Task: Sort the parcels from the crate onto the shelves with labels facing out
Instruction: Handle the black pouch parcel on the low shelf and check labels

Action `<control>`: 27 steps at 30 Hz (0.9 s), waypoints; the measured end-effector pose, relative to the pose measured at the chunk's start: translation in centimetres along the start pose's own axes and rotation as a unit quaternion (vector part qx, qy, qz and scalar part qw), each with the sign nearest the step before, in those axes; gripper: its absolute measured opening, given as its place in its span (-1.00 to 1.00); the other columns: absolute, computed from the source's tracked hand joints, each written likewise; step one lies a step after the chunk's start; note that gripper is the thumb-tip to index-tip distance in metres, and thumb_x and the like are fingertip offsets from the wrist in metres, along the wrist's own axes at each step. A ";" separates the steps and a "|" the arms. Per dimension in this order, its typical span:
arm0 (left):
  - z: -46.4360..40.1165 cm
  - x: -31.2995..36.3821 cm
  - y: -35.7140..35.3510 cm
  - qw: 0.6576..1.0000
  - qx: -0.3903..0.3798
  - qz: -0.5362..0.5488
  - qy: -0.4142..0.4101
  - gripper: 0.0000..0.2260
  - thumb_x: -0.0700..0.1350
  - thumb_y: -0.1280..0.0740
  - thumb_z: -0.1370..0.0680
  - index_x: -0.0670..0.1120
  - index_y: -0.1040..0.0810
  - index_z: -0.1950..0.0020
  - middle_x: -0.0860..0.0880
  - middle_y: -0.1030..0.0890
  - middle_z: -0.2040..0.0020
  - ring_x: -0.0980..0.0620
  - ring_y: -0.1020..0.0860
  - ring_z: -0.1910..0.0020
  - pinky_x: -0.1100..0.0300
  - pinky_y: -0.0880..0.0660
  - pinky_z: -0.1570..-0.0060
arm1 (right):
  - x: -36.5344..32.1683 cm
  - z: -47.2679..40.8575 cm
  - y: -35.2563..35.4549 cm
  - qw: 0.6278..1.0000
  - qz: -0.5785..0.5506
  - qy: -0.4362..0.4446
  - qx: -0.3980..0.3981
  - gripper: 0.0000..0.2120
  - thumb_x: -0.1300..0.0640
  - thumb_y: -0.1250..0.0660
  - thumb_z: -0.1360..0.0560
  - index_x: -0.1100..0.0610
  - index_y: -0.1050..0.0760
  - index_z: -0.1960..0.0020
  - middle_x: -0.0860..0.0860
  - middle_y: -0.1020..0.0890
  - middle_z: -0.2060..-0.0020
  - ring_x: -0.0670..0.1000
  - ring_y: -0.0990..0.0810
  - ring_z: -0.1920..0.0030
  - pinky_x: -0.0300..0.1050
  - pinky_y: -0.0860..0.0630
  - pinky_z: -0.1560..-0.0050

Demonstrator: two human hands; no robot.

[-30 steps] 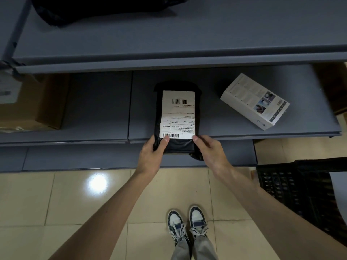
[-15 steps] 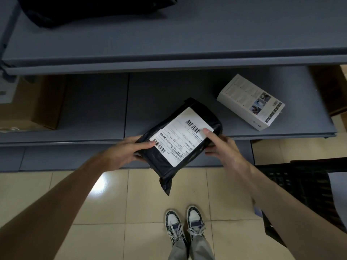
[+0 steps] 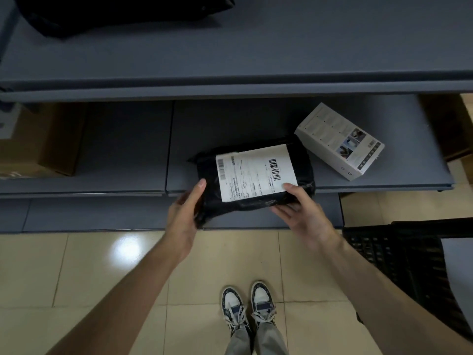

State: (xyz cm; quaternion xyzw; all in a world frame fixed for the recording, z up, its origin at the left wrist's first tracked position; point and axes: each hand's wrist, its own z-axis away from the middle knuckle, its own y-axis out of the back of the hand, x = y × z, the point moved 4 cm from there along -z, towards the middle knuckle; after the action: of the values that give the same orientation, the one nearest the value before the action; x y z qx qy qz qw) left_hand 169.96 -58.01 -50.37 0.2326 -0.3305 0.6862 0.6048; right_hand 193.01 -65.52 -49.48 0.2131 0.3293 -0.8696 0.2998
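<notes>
A black plastic parcel (image 3: 299,165) with a white shipping label (image 3: 256,172) on top lies lengthwise across the front edge of the middle grey shelf (image 3: 128,149), label up. My left hand (image 3: 185,213) grips its left end. My right hand (image 3: 304,213) holds its near right edge, thumb on the label's corner. The parcel's near edge overhangs the shelf front. The black crate (image 3: 409,272) stands on the floor at the right.
A white printed box (image 3: 337,142) lies just right of the parcel on the same shelf. A brown cardboard box (image 3: 38,147) sits at the shelf's left end. A black bag (image 3: 115,11) lies on the upper shelf (image 3: 256,47). Below is a lower shelf (image 3: 102,213), tiled floor and my shoes.
The parcel was lifted off the shelf, turned about a quarter turn, and now rests sideways on the shelf edge, nearer the white box. Both hands shifted right with it.
</notes>
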 end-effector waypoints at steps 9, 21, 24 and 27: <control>2.9 -4.3 -6.8 0.996 -0.043 0.062 0.046 -0.51 0.01 -0.49 -0.49 -0.22 -0.54 -0.32 -0.14 -0.68 -0.17 -0.02 -0.66 -0.17 -0.04 -0.50 -0.33 | 4.0 0.7 -1.2 0.999 -0.052 -0.017 -0.007 -0.61 0.18 -0.37 -0.50 0.24 -0.52 -0.30 0.17 -0.62 -0.23 0.12 -0.58 -0.26 -0.02 -0.44 -0.35; 0.2 0.8 -3.3 1.000 -0.019 -0.002 0.014 -0.53 -0.07 -0.53 -0.41 -0.22 -0.54 -0.24 -0.14 -0.71 -0.09 -0.09 -0.69 -0.09 -0.07 -0.59 -0.18 | -0.4 -0.2 1.1 0.985 0.160 0.064 0.032 -0.42 -0.12 -0.48 -0.36 0.23 -0.51 -0.22 0.14 -0.66 -0.08 0.14 -0.65 -0.11 0.17 -0.47 -0.32; -0.5 2.1 -2.5 0.993 -0.066 -0.097 -0.005 -0.70 -0.07 -0.46 -0.52 -0.18 -0.63 -0.19 -0.10 -0.72 -0.07 -0.09 -0.67 -0.11 0.07 -0.58 -0.04 | -1.8 -0.6 0.9 0.967 0.241 0.075 0.012 -0.37 -0.16 -0.49 -0.32 0.04 -0.49 -0.33 0.07 -0.65 -0.13 0.01 -0.66 -0.10 -0.03 -0.55 -0.20; -0.6 2.2 -2.9 0.979 -0.102 -0.174 -0.022 -0.76 -0.04 -0.43 -0.56 -0.11 -0.65 -0.17 -0.04 -0.73 -0.05 -0.03 -0.69 -0.09 0.13 -0.56 -0.03 | -1.3 -0.9 -0.6 0.948 0.306 0.074 -0.046 -0.54 -0.06 -0.42 -0.48 0.01 -0.49 -0.34 -0.04 -0.68 -0.08 -0.07 -0.66 -0.08 -0.22 -0.57 -0.06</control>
State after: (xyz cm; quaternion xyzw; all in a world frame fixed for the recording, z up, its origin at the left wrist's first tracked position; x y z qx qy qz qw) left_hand 172.47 -55.91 -48.72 0.2391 -0.3664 0.5283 0.7276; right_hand 193.69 -64.05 -49.06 0.3535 0.3090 -0.7019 0.5356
